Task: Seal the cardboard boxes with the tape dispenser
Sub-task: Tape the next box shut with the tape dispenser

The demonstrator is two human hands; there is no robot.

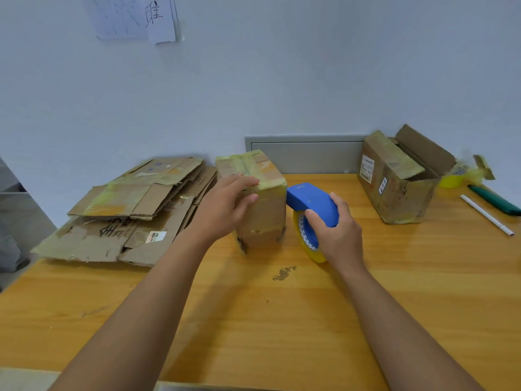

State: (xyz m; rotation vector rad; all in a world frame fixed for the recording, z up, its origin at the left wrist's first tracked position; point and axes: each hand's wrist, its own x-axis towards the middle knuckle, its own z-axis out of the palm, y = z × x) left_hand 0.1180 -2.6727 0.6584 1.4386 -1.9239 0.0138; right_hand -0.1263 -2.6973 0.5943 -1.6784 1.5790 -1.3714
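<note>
Head view: two assembled cardboard boxes on the wooden bench [282, 320], plus one stack of flattened cardboard [135, 210] at the left, exact sheet count unclear. One small taped box [263, 204] stands upright at centre, yellowish tape over its top and down its near side. One larger open box [394, 182] sits well apart at back right, flaps up, labels on its left face. One blue tape dispenser [313, 203] with one yellow tape roll [306, 241] mounted in it, just right of the small box, its front end touching or almost touching the box's upper right edge; roll bottom looks to rest on the bench. Right hand [335, 232] grip: fingers and thumb curled round the dispenser's blue housing, holding it. Left hand [228, 207] grip: fairly wide, fingers straight and laid flat on the small box's top near edge, thumb against the front face, pressing the tape there. Far right: one second yellow tape roll [454, 177] behind the open box, one white pen [486, 215], one dark green object [496, 199], kind unclear. Two paper sheets [135, 16] on the wall, overlapping.
</note>
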